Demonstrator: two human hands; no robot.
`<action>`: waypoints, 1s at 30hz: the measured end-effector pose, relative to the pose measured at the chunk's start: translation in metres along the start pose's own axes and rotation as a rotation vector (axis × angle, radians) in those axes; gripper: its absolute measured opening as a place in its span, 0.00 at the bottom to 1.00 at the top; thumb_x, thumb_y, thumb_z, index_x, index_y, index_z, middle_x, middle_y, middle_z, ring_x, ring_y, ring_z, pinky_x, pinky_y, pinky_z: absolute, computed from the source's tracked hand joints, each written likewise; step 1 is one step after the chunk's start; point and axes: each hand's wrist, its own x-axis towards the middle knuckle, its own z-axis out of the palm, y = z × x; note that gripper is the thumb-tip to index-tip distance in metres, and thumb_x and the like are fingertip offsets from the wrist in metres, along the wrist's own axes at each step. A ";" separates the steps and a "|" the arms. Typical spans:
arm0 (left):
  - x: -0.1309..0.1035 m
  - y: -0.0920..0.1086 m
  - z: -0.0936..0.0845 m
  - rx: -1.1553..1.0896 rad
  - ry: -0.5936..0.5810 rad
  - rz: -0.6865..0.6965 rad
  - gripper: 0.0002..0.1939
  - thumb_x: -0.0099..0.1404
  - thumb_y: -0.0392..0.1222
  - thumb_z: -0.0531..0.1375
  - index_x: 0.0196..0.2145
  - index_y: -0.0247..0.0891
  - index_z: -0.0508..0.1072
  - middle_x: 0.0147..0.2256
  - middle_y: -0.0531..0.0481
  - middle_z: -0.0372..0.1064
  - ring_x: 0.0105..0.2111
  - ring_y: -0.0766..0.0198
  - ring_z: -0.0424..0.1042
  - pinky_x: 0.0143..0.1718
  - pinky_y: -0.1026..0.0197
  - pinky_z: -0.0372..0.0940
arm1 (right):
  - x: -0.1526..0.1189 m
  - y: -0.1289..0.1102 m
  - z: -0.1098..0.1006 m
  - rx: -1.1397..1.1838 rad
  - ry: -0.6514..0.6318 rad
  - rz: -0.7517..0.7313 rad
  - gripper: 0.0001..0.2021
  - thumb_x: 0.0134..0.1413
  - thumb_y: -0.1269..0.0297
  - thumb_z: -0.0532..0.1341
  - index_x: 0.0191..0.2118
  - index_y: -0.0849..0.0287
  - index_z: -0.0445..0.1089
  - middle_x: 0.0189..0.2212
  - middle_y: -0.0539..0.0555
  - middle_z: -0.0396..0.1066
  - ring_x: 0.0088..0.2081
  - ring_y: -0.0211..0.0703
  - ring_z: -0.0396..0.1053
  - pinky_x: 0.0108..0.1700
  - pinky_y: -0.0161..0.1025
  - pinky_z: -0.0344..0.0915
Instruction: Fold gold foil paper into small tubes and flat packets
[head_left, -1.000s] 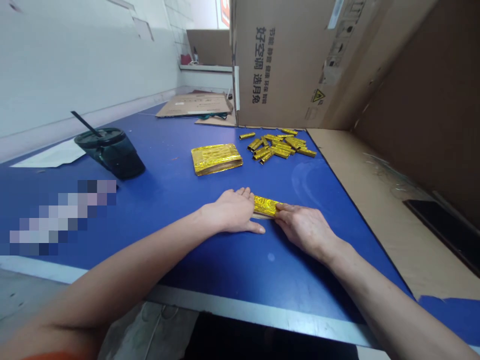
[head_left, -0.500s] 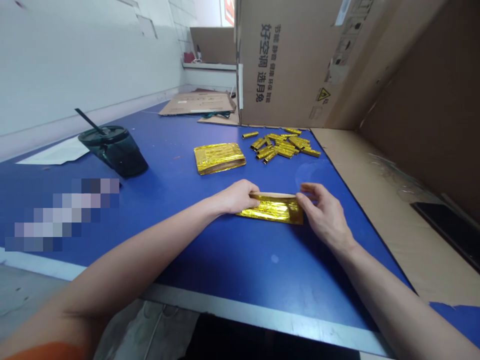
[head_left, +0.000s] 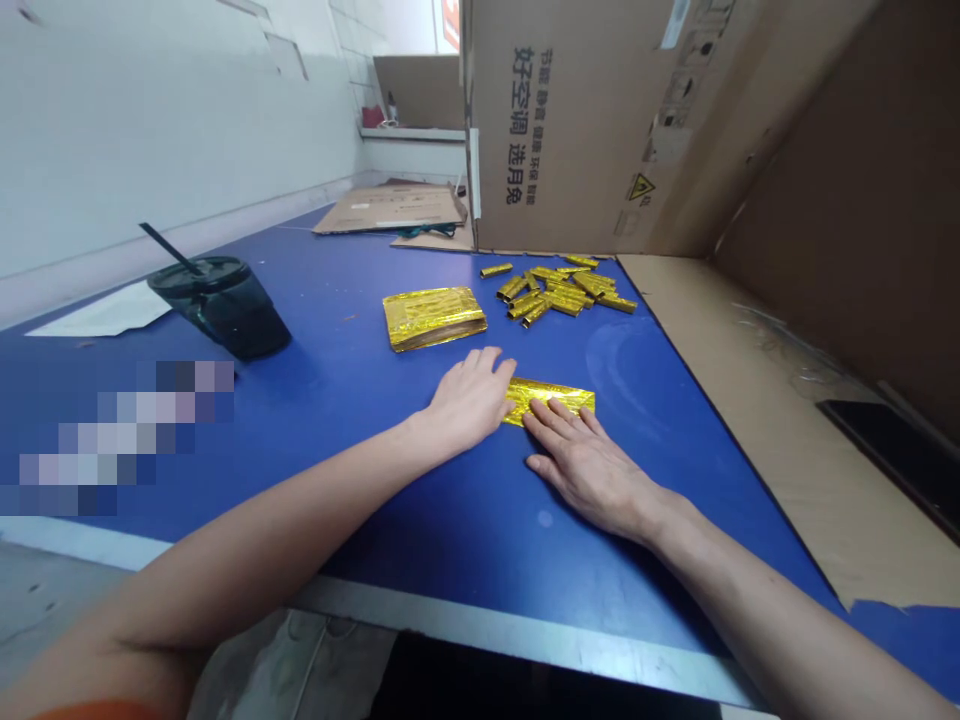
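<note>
A folded piece of gold foil paper [head_left: 579, 399] lies flat on the blue table in front of me. My left hand [head_left: 469, 402] rests over its left end, fingers stretched out and thumb side against the foil. Flat across the near edge and middle of the same piece, my right hand [head_left: 592, 468] presses with its fingers spread. Part of the foil is hidden under both hands. Just beyond my left hand sits a stack of gold foil sheets [head_left: 435, 316]. Farther right is a loose pile of small folded gold foil strips [head_left: 568, 292].
A dark lidded cup [head_left: 236, 312] with a straw stands at the left, by a white paper [head_left: 101, 310]. Flat cardboard [head_left: 390, 208] lies at the back. A large cardboard box [head_left: 577, 130] walls the far side, with cardboard [head_left: 720, 370] along the right edge.
The foil, held raised on its edge by both hands before, now lies flatter and narrower. My right hand has moved left onto it and flattened; my left fingers have straightened.
</note>
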 end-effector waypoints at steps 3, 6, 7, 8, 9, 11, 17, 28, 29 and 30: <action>-0.007 0.010 0.003 -0.038 -0.084 0.181 0.27 0.64 0.47 0.47 0.55 0.27 0.55 0.59 0.36 0.44 0.60 0.53 0.41 0.57 0.54 0.43 | -0.002 -0.002 -0.003 0.020 -0.032 0.009 0.31 0.56 0.49 0.44 0.61 0.62 0.45 0.62 0.59 0.40 0.61 0.54 0.34 0.58 0.57 0.37; -0.010 0.013 0.008 -0.183 -0.324 0.257 0.35 0.64 0.57 0.38 0.60 0.27 0.42 0.61 0.37 0.36 0.61 0.55 0.35 0.58 0.52 0.40 | -0.003 -0.002 -0.004 0.037 -0.056 0.015 0.35 0.54 0.46 0.43 0.62 0.60 0.38 0.63 0.57 0.34 0.62 0.53 0.31 0.58 0.58 0.35; -0.010 0.012 0.010 -0.203 -0.362 0.263 0.38 0.63 0.61 0.36 0.61 0.29 0.38 0.61 0.38 0.33 0.61 0.54 0.33 0.58 0.50 0.38 | -0.003 -0.002 -0.004 0.037 -0.067 0.017 0.36 0.54 0.45 0.43 0.63 0.60 0.36 0.63 0.57 0.33 0.62 0.53 0.30 0.58 0.58 0.35; -0.010 0.010 0.012 -0.210 -0.380 0.264 0.41 0.61 0.63 0.36 0.61 0.30 0.35 0.62 0.39 0.30 0.61 0.54 0.30 0.58 0.48 0.35 | -0.003 -0.002 -0.004 0.035 -0.077 0.020 0.37 0.53 0.43 0.43 0.63 0.60 0.35 0.63 0.56 0.32 0.62 0.52 0.30 0.59 0.58 0.34; -0.009 0.008 0.013 -0.206 -0.382 0.259 0.43 0.59 0.66 0.36 0.61 0.30 0.34 0.62 0.40 0.28 0.61 0.53 0.28 0.58 0.47 0.33 | -0.003 -0.002 -0.004 0.034 -0.085 0.023 0.37 0.52 0.42 0.42 0.63 0.61 0.35 0.63 0.56 0.31 0.62 0.52 0.29 0.59 0.57 0.33; -0.006 0.005 0.016 -0.186 -0.375 0.253 0.46 0.58 0.68 0.36 0.61 0.28 0.33 0.62 0.39 0.26 0.61 0.53 0.26 0.58 0.48 0.30 | -0.003 -0.001 -0.003 0.030 -0.091 0.032 0.39 0.52 0.41 0.41 0.62 0.62 0.35 0.63 0.57 0.30 0.62 0.51 0.28 0.59 0.55 0.32; -0.005 0.005 0.019 -0.127 -0.355 0.250 0.43 0.60 0.65 0.36 0.61 0.27 0.34 0.61 0.39 0.24 0.61 0.54 0.26 0.59 0.49 0.29 | -0.004 0.010 -0.003 -0.016 -0.063 0.132 0.43 0.50 0.38 0.37 0.62 0.70 0.38 0.62 0.63 0.33 0.62 0.50 0.31 0.60 0.53 0.33; -0.006 0.011 0.022 -0.113 -0.335 0.182 0.41 0.61 0.62 0.38 0.61 0.26 0.36 0.61 0.38 0.26 0.61 0.52 0.26 0.58 0.46 0.31 | -0.003 0.005 -0.006 -0.048 0.062 0.074 0.43 0.50 0.38 0.39 0.62 0.69 0.38 0.62 0.63 0.35 0.62 0.49 0.32 0.59 0.54 0.33; -0.006 0.012 0.023 -0.111 -0.332 0.172 0.41 0.61 0.62 0.38 0.61 0.26 0.36 0.61 0.38 0.26 0.61 0.52 0.26 0.58 0.45 0.32 | -0.002 0.003 -0.005 -0.013 0.026 0.019 0.42 0.51 0.39 0.39 0.62 0.68 0.37 0.62 0.61 0.34 0.62 0.48 0.31 0.60 0.53 0.34; -0.006 0.013 0.024 -0.110 -0.328 0.163 0.41 0.60 0.62 0.38 0.61 0.26 0.37 0.61 0.38 0.25 0.61 0.52 0.26 0.58 0.45 0.32 | -0.002 0.003 -0.004 0.014 -0.007 -0.006 0.41 0.51 0.40 0.39 0.62 0.68 0.36 0.62 0.61 0.33 0.62 0.47 0.31 0.60 0.51 0.35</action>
